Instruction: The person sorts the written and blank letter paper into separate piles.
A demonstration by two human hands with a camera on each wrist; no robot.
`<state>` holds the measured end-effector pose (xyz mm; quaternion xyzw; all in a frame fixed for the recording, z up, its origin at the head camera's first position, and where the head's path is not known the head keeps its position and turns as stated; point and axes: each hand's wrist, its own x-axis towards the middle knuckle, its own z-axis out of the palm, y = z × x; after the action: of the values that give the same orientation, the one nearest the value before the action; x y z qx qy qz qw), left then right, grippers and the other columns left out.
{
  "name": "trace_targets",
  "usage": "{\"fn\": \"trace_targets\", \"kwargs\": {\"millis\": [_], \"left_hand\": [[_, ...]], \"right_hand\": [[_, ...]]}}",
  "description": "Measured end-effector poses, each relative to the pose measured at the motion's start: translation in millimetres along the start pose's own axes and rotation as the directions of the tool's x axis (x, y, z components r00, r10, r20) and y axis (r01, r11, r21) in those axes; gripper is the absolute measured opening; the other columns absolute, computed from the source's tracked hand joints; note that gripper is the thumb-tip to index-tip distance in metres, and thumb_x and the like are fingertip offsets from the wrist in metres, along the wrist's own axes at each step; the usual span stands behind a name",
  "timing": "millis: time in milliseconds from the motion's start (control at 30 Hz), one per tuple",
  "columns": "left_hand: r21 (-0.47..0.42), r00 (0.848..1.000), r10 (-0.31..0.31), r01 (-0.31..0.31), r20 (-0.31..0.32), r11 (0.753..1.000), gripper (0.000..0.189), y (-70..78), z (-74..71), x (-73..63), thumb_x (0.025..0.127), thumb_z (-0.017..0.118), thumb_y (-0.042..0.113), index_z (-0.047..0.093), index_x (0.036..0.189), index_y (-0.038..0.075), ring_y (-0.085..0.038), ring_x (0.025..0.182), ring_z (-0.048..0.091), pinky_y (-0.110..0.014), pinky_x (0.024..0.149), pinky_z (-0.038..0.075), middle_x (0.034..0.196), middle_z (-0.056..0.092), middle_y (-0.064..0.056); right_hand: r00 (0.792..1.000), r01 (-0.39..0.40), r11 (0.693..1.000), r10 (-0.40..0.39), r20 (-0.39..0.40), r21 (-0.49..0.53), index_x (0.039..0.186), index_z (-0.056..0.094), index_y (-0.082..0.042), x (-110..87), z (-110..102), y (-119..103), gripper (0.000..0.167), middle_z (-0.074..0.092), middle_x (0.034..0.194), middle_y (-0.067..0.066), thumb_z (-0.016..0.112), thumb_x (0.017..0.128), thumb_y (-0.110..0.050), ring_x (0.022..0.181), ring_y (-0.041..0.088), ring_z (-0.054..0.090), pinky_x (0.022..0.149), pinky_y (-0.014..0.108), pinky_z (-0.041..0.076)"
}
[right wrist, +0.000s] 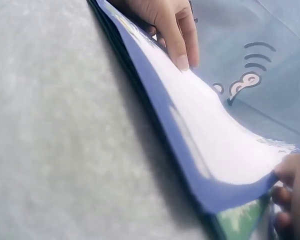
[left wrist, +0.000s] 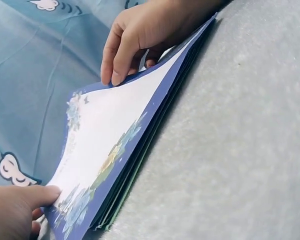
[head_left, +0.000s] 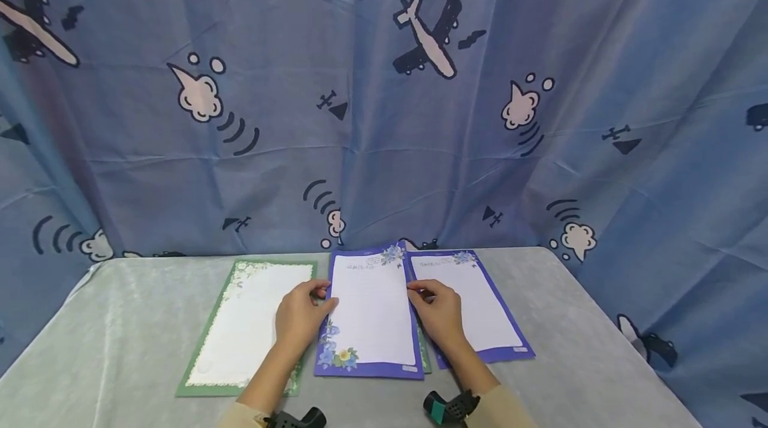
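A purple-bordered sheet of paper (head_left: pixel 375 311) with blue flowers in two corners is held by both hands at the middle of the table. My left hand (head_left: pixel 300 318) pinches its left edge, thumb on top and fingers beneath. On the opposite edge, my right hand (head_left: pixel 443 313) pinches the sheet with thumb and fingers. The paper (right wrist: pixel 210 130) bows between the hands in the right wrist view. Below it lie further sheets with green and dark edges (left wrist: pixel 121 200), partly hidden. A green-bordered corner (right wrist: pixel 238 220) shows under the lifted edge.
A green-bordered sheet (head_left: pixel 246 321) lies to the left, partly under the left forearm. Another purple-bordered sheet (head_left: pixel 474 301) lies to the right, behind the right hand. A pale grey cloth covers the table (head_left: pixel 570 361); a blue patterned curtain (head_left: pixel 384 181) hangs behind.
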<state>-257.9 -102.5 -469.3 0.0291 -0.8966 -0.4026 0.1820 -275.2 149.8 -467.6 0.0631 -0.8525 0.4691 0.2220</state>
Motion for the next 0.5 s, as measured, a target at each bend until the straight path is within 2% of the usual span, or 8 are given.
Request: {"fn": "trace_targets", "kwargs": {"millis": [100,233,400,500], "left_hand": [[-0.023,1.000,0.001,-0.001,0.001,1.000,0.030,1.0,-1.0,0.0,0.079,0.084,0.017,0.077,0.107,0.009,-0.008,0.069,0.053,-0.026,0.062,0.039,0.084,0.070,0.002],[-0.037,1.000,-0.011,0.011,-0.012,0.999,0.030,4.5,-2.8,-1.0,0.079,0.084,0.014,0.077,0.107,0.009,-0.009,0.070,0.056,-0.026,0.063,0.042,0.086,0.071,0.001],[-0.044,1.000,-0.007,0.006,-0.019,0.999,0.026,10.8,-9.5,-1.0,0.081,0.082,0.014,0.077,0.106,0.008,-0.009,0.068,0.058,-0.026,0.062,0.044,0.083,0.071,0.001],[-0.067,1.000,0.013,-0.014,-0.014,0.998,0.023,16.5,-15.7,1.6,0.083,0.081,0.014,0.078,0.104,0.008,-0.010,0.068,0.059,-0.025,0.062,0.045,0.082,0.072,0.000]], "right_hand": [[1.000,-0.001,0.999,0.001,0.013,0.034,0.097,0.081,-0.005,-0.2,0,-1,0.017,0.078,0.094,0.011,0.078,0.081,0.001,0.076,0.017,0.069,0.069,0.019,0.053],[0.994,-0.090,0.988,0.082,0.074,0.122,0.105,0.079,-0.005,0.6,-3,-7,0.025,0.078,0.105,0.014,0.077,0.081,0.003,0.077,0.013,0.067,0.070,0.017,0.052],[0.964,-0.229,0.948,0.189,0.187,0.223,0.117,0.075,-0.003,2.1,-11,-23,0.032,0.073,0.118,0.018,0.072,0.085,0.003,0.075,0.009,0.061,0.065,0.019,0.051],[0.950,-0.279,0.926,0.227,0.216,0.255,0.122,0.073,-0.002,3.7,-19,-31,0.034,0.071,0.121,0.019,0.068,0.089,0.003,0.076,0.012,0.062,0.066,0.022,0.055]]}}
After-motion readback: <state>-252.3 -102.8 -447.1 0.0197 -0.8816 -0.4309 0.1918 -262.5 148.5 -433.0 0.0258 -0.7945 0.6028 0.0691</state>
